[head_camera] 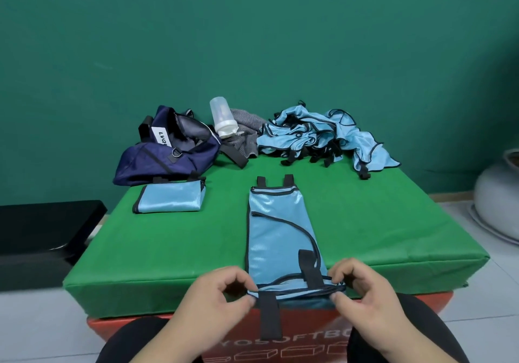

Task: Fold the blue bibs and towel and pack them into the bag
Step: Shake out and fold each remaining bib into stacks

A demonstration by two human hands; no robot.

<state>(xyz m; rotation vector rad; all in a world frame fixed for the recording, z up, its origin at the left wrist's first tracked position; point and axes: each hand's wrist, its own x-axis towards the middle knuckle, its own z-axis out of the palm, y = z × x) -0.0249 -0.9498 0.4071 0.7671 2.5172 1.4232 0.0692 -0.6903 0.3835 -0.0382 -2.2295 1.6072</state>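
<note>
Both hands are pinching the near end of a long folded bib that is lying lengthwise down the middle of the green desk. The left hand is gripping the bib's near left corner between thumb and fingers, and the right hand is gripping the near right corner the same way. The near edge is hanging just over the desk's front edge, with a black strap dangling down from it.

A second bib, already folded into a small rectangle, is lying at the desk's left, just in front of the navy bag. The bag is sitting open at the far left. A heap of unfolded bibs is filling the far right. Between bag and heap, a clear bottle is leaning on a grey towel.
</note>
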